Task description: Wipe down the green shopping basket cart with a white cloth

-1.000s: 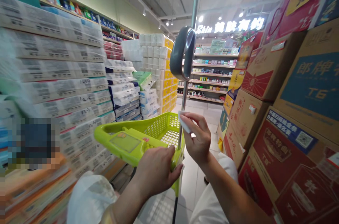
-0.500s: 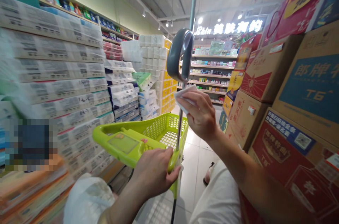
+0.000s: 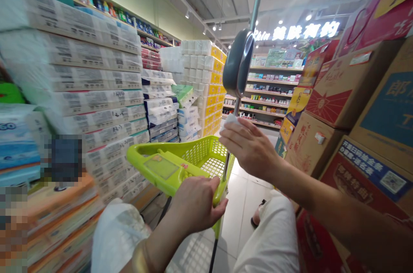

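White wipe point(image 3: 230, 121) is sitting in the right hand point(image 3: 248, 144), up against the metal pole point(image 3: 226, 163) rising from the green cart point(image 3: 155, 150). Progress: looks like mid-work, judging by the wipe being at the pole. It is covering a stretch below the dark handle point(image 3: 238, 65); the lower pole is showing bare and shiny down to the cart rim. No residue or finish difference is showing, so can't tell which parts are done; upper and lower lengths may be left.

Position: the wipe is lying at the fingertip end of the right hand, its top edge poking out above the fingers, the rest hiding under them. Right fingers are closing together on it and crossing in front of the pole; can't tell whether the wipe is going all the way around.

Left hand point(image 3: 198, 202) is clamping on the near corner of the cart, beside the pole's foot, lower than the wipe and well apart from it. Wrapped packs point(image 3: 97, 56) are standing on the left, cartons point(image 3: 335, 88) on the right.
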{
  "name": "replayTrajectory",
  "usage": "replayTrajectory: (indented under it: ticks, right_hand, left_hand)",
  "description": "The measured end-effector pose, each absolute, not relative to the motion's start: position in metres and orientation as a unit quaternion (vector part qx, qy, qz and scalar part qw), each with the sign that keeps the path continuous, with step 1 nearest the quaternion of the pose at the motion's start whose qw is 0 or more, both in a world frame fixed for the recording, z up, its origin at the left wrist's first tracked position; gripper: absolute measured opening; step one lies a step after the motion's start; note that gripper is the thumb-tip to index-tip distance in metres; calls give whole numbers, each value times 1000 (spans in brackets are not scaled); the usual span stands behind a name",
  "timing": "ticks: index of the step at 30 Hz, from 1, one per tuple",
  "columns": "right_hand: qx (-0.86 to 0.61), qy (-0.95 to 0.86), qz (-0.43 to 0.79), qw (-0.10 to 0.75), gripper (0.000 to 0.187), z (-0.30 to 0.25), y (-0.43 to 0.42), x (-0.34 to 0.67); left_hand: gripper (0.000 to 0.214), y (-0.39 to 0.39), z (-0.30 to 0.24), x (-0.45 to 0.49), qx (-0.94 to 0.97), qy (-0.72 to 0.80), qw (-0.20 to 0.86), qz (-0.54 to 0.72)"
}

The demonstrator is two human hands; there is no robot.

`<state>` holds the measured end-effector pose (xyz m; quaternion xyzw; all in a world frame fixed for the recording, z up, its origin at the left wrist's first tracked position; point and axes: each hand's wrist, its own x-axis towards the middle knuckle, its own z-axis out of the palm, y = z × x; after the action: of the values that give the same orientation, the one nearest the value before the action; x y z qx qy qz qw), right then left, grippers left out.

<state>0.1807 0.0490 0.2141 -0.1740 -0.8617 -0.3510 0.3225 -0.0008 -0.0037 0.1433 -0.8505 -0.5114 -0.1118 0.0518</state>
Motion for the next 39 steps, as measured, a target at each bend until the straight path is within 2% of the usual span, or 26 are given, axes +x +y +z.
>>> replayTrajectory:
  ticks: [9, 14, 17, 22, 24, 28, 30, 36, 39]
  right_hand:
    - [-136, -902, -306, 272, 31, 172, 40, 183]
    - [-177, -848, -322, 383, 40, 205, 52, 196]
    - [-182, -836, -309, 416, 43, 198, 54, 197]
    - [-117, -891, -289, 331, 41, 160, 57, 203]
    - [-135, -875, -289, 363, 45, 161, 62, 207]
    - [-168, -810, -248, 504, 49, 173, 68, 200]
    - [-165, -793, -210, 547, 50, 163, 68, 192]
    - [-169, -812, -119, 546, 50, 95, 60, 185]
    - [-158, -815, -92, 550, 48, 93, 63, 189]
  left_hand:
    - [29, -4, 144, -2, -851, -513, 43, -105]
    - [27, -5, 144, -1, -851, -510, 45, -119]
    - [26, -5, 145, -1, -849, -515, 45, -113]
    - [29, -6, 147, -2, -850, -516, 47, -95]
    - [29, -5, 147, -2, -852, -513, 48, -97]
    - [27, -5, 146, -1, -853, -507, 51, -109]
    - [27, -5, 145, -2, -855, -504, 55, -107]
    - [26, -3, 144, -5, -857, -501, 55, -110]
    - [24, -3, 146, -5, -856, -502, 53, -106]
